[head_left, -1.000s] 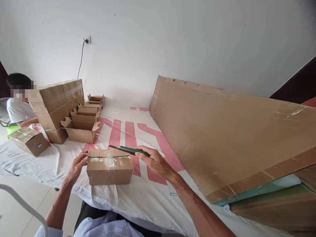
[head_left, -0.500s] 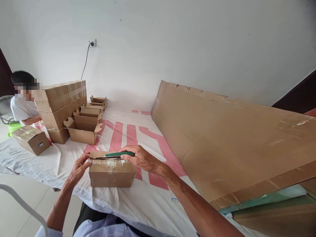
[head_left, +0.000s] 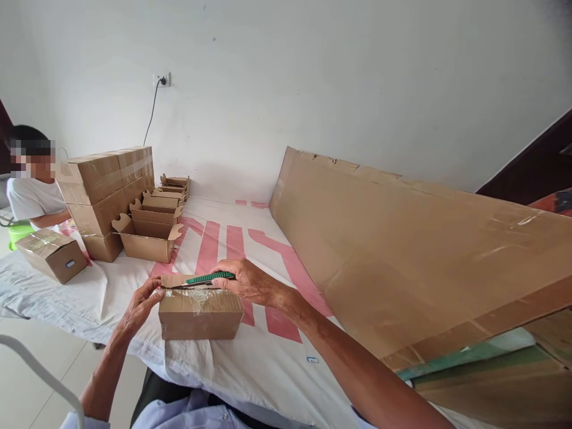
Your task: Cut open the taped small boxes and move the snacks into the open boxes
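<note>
Co-worker (head_left: 33, 199), one, far left, in a white top, beside the stacked cartons (head_left: 103, 205).

Labelled carton (head_left: 52, 256), one, taped along its top, in front of that stack.

Open boxes (head_left: 149, 243), a row, just right of the stack.

Left hand (head_left: 145, 302): at the left end of the taped box, fingers part-bent, thumb and fingertips at its upper corner; whether it grips or merely braces cannot be told. Forearm slants up from the lower left.

Taped box (head_left: 201, 322), one, on the cloth (head_left: 250, 372) in front of the wearer, between the hands. Step in hand, as judged: slitting along its top seam. The next move calls for a steady box and left fingers clear of the blade.

Green-handled cutter (head_left: 210, 278), one, over that seam, tip leftward; blade depth not discernible.

Right hand (head_left: 241, 280): closed around the cutter, knuckles uppermost, forearm reaching in from the lower right.

Cardboard panel (head_left: 379, 256), one, large, at right.
</note>
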Tool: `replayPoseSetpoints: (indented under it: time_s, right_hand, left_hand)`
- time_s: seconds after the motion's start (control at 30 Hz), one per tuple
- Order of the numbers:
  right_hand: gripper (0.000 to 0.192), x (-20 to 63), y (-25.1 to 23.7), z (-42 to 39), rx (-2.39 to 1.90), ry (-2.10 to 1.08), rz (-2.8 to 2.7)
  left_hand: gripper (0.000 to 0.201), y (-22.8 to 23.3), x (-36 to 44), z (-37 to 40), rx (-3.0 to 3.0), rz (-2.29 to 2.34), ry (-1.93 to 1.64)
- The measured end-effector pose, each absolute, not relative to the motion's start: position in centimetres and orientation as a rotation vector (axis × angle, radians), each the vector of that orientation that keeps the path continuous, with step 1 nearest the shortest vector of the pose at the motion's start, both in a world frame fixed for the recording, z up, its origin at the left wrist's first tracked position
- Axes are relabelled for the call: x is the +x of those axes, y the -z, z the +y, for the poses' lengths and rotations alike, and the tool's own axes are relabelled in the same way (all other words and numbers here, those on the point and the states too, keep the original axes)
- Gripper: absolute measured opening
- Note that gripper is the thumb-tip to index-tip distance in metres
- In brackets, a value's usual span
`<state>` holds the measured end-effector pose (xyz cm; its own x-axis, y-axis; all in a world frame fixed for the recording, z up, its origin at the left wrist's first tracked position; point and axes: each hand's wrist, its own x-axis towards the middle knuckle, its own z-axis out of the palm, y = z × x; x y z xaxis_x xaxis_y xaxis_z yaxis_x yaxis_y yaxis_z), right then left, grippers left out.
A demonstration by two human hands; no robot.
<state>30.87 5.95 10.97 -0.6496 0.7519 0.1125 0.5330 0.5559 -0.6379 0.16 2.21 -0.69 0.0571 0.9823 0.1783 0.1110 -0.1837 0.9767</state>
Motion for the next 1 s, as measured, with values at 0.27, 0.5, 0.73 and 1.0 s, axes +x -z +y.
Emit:
replayPoseSetpoints:
  time_s: [0.27, 0.5, 0.73, 1.0]
  right_hand:
    - [0.023, 30.9, -12.7, 6.3, -1.111, -0.751, -2.48]
    - [0.021, 29.8, -14.0, 5.9, -1.196, -0.695, -2.606]
    - [0.023, 29.4, -13.7, 6.9, -1.172, -0.668, -2.591]
    - [0.024, 29.5, -13.7, 6.9, -1.156, -0.76, -2.552]
  left_hand:
    - [0.05, -0.2, 0.1, 2.0, 1.392, 1.204, -1.19]
    - [0.04, -0.2, -0.2, 2.4, 1.465, 1.153, -1.194]
    - [0.041, -1.0, -0.6, 2.3, 1.451, 1.168, -1.098]
    - [0.038, -0.8, -0.6, 2.8, 1.451, 1.102, -1.138]
